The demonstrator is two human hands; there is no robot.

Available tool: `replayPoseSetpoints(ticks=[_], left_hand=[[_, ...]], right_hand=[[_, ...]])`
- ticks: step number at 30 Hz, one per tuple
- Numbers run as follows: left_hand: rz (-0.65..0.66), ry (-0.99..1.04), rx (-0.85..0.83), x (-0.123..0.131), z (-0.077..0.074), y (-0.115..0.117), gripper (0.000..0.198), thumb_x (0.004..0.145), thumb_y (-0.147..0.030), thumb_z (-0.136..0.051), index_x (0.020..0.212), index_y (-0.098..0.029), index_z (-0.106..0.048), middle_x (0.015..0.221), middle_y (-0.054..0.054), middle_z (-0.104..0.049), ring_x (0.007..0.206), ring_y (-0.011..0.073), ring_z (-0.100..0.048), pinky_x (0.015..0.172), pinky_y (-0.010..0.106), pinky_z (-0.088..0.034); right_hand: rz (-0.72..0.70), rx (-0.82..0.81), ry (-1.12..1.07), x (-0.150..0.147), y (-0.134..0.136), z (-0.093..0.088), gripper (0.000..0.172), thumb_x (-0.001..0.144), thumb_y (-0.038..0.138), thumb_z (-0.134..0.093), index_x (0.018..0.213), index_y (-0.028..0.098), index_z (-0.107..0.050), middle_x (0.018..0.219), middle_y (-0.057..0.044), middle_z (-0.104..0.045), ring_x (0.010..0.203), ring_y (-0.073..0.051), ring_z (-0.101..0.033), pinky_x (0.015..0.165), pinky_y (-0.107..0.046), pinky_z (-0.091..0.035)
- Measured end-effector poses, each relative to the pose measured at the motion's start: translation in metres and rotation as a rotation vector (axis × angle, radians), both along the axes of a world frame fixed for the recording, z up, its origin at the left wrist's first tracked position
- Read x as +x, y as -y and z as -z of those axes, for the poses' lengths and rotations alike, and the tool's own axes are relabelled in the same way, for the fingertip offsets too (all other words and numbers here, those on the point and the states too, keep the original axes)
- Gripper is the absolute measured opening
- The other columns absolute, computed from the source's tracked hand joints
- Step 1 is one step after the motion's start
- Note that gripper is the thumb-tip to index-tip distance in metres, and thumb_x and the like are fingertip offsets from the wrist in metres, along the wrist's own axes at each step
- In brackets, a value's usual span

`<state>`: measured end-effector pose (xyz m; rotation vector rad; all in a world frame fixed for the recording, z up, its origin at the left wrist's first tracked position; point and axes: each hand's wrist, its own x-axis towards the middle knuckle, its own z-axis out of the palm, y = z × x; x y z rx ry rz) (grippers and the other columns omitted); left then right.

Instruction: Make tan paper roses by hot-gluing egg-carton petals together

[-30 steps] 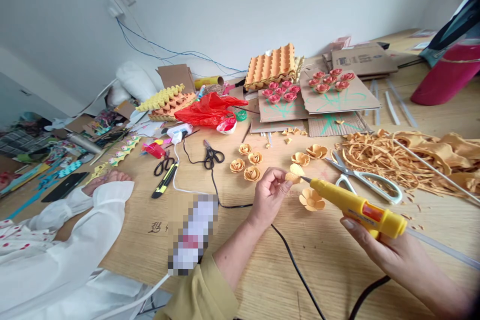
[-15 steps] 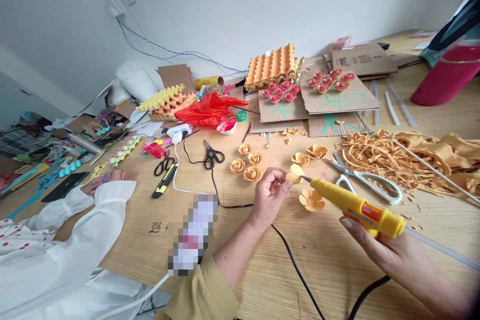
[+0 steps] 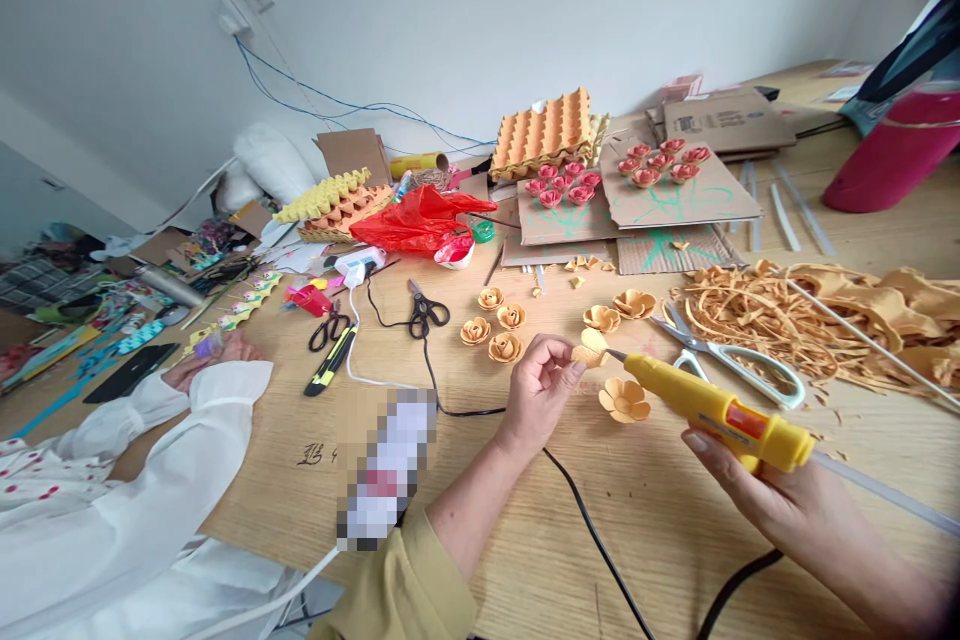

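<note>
Between the thumb and fingers of my left hand is a small orange petal piece, cut from what looks like egg-carton pulp. My right hand grips a yellow hot glue gun, with a clear glue stick out of its back end. The gun's nozzle tip is at the petal piece's right edge; whether they touch I cannot tell. Just below lies an open orange paper flower. Two more flower cups sit behind the piece, and several rolled orange roses stand to its left.
White-handled scissors lie right, beside a heap of orange scraps. Behind are cardboard sheets with red flowers and egg trays. Black scissors, a utility knife and a power strip lie left, near a co-worker's white sleeve.
My hands, the petal piece and the glue gun have barely moved. At the left, the co-worker's hands have shifted slightly and a purple thing shows more plainly there.
</note>
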<state>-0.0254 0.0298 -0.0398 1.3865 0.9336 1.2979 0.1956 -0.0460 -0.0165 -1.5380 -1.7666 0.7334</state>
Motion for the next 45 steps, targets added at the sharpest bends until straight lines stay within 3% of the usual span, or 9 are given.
replayPoseSetpoints(ticks=[4,7,12,16,19,24,28,35,45], left_hand=[[0.012,0.020,-0.015,0.000,-0.003,0.001,0.033,0.083,-0.047,-0.074,0.082,-0.016,-0.061,0.091,0.003,-0.054,0.078,0.0120,-0.050,0.067,0.022,-0.044],[0.027,0.061,-0.033,0.001,-0.004,0.002,0.032,0.082,-0.045,-0.075,0.081,-0.016,-0.062,0.088,0.002,-0.054,0.074,0.0105,-0.048,0.065,0.022,-0.043],[0.059,0.190,-0.109,0.003,-0.001,0.001,0.032,0.080,-0.044,-0.078,0.083,-0.016,-0.063,0.081,0.000,-0.055,0.066,0.0081,-0.045,0.060,0.022,-0.039],[0.104,0.366,-0.241,0.004,-0.006,0.002,0.037,0.073,-0.044,-0.084,0.085,-0.017,-0.062,0.078,-0.001,-0.057,0.064,0.0073,-0.045,0.060,0.023,-0.037],[0.074,0.490,-0.307,0.002,-0.014,0.001,0.039,0.067,-0.042,-0.088,0.082,-0.017,-0.061,0.077,-0.001,-0.057,0.066,0.0084,-0.046,0.060,0.024,-0.038],[-0.008,0.711,-0.331,-0.008,-0.028,-0.004,0.037,0.063,-0.035,-0.090,0.084,-0.020,-0.063,0.089,-0.001,-0.063,0.069,0.0077,-0.049,0.059,0.021,-0.038],[-0.057,0.760,-0.344,-0.009,-0.028,-0.008,0.035,0.064,-0.032,-0.090,0.082,-0.019,-0.063,0.086,-0.002,-0.063,0.065,0.0058,-0.050,0.056,0.019,-0.039],[-0.085,0.625,-0.313,-0.003,-0.022,-0.005,0.033,0.063,-0.029,-0.091,0.083,-0.017,-0.068,0.079,-0.003,-0.063,0.063,0.0041,-0.052,0.056,0.016,-0.040],[0.012,0.356,-0.168,0.000,-0.010,-0.002,0.028,0.074,-0.038,-0.084,0.081,-0.016,-0.069,0.068,-0.003,-0.057,0.062,0.0058,-0.049,0.059,0.018,-0.041]], right_hand=[[0.092,-0.099,-0.145,0.005,-0.001,0.005,0.042,0.084,0.063,-0.057,0.079,0.023,-0.068,0.056,-0.001,-0.062,0.047,-0.020,-0.056,0.043,-0.031,-0.049],[0.118,-0.123,-0.317,0.006,-0.002,0.001,0.044,0.084,0.065,-0.058,0.084,0.022,-0.067,0.071,-0.004,-0.066,0.054,-0.018,-0.054,0.046,-0.029,-0.047],[0.211,-0.248,-0.514,0.003,-0.008,-0.016,0.045,0.089,0.063,-0.055,0.078,0.021,-0.068,0.065,-0.002,-0.059,0.059,-0.015,-0.051,0.050,-0.024,-0.043],[0.112,-0.321,-0.874,0.006,-0.017,-0.012,0.031,0.089,0.051,-0.059,0.089,0.023,-0.071,0.080,-0.004,-0.064,0.062,-0.015,-0.050,0.054,-0.025,-0.046],[0.093,-0.409,-1.017,0.015,-0.023,0.000,0.026,0.086,0.046,-0.066,0.099,0.025,-0.073,0.098,-0.006,-0.068,0.072,-0.019,-0.058,0.060,-0.029,-0.052],[0.192,-0.470,-0.811,0.031,-0.024,0.009,0.024,0.080,0.044,-0.076,0.085,0.021,-0.072,0.077,-0.004,-0.067,0.068,-0.018,-0.058,0.058,-0.027,-0.048],[0.269,-0.417,-0.510,0.036,-0.025,0.008,0.038,0.076,0.056,-0.075,0.077,0.019,-0.067,0.066,0.000,-0.061,0.060,-0.014,-0.052,0.051,-0.025,-0.041],[0.299,-0.358,-0.529,0.036,-0.037,0.006,0.049,0.058,0.060,-0.083,0.075,0.020,-0.061,0.060,0.003,-0.058,0.053,-0.012,-0.049,0.045,-0.023,-0.034],[0.264,-0.410,-0.442,0.040,-0.039,0.001,0.044,0.063,0.060,-0.077,0.074,0.020,-0.063,0.067,-0.006,-0.071,0.061,-0.021,-0.064,0.055,-0.031,-0.047]])
